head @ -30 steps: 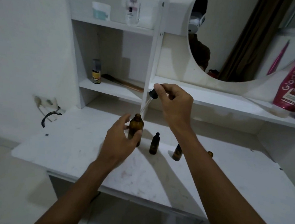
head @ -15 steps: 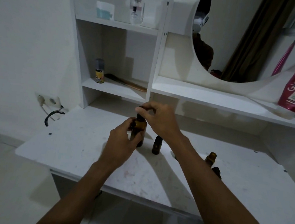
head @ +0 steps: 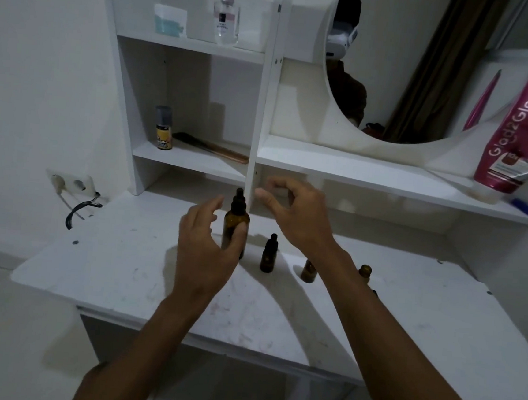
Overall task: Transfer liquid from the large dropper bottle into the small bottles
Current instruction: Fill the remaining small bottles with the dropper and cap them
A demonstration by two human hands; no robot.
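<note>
The large amber dropper bottle [head: 236, 221] stands upright on the white table [head: 129, 261] with its black dropper cap on. My left hand [head: 204, 252] is beside it, fingers spread to its left and the thumb resting across its front. Just right of the cap, my right hand [head: 298, 217] hovers with curled, parted fingers and nothing in it. A small amber bottle with a black dropper cap [head: 268, 254] stands to the right of the large one. An uncapped small bottle [head: 308, 271] follows, and another [head: 365, 270] is partly hidden behind my right forearm.
A white shelf unit rises behind the table with a small yellow-labelled bottle [head: 163, 129], a comb [head: 211, 147] and a perfume bottle [head: 227, 13]. A pink tube [head: 517, 132] leans on the right shelf under a round mirror [head: 427, 70]. A wall socket with a black cable [head: 79, 202] is at left.
The dropper, held above the open large bottle a second ago, is back in it with the cap on. My right hand has let go and moved right; my left hand's fingers have spread.
</note>
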